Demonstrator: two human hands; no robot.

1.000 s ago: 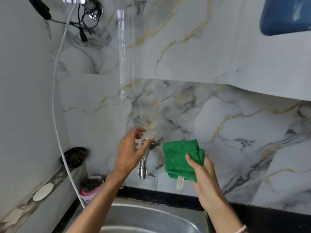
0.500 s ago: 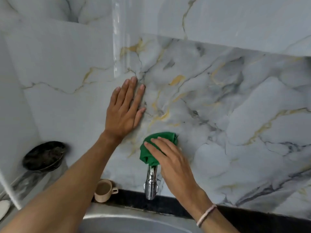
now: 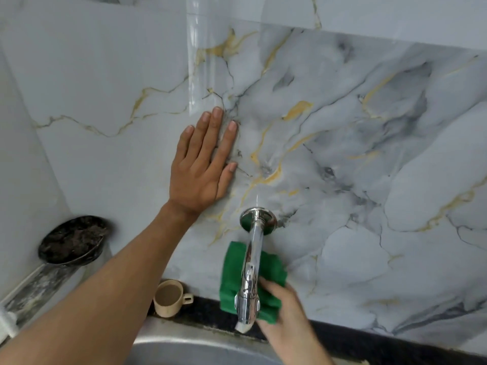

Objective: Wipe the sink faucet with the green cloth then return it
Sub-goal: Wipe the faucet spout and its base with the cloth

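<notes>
Right hand (image 3: 286,316) fingers (image 3: 268,284) are closing on the green cloth (image 3: 271,270), pressing it behind and beneath the chrome faucet (image 3: 250,270) spout, near the tip. Left hand (image 3: 201,169) is lying flat on the marble wall (image 3: 369,154), fingers spread, gripping nothing, just up-left of the faucet flange. Beige cup (image 3: 168,299) is sitting by the steel sink (image 3: 189,349) rim; dark bowl (image 3: 71,239) is resting far left.

The polished chrome wall-mounted faucet (image 3: 252,262) stuck out from its round flange on the marble wall, spout slanting down toward me over my steel sink basin (image 3: 200,349). My folded green terry cloth (image 3: 274,270) was wrapped behind and under the spout, pressed against the metal, showing on both sides
</notes>
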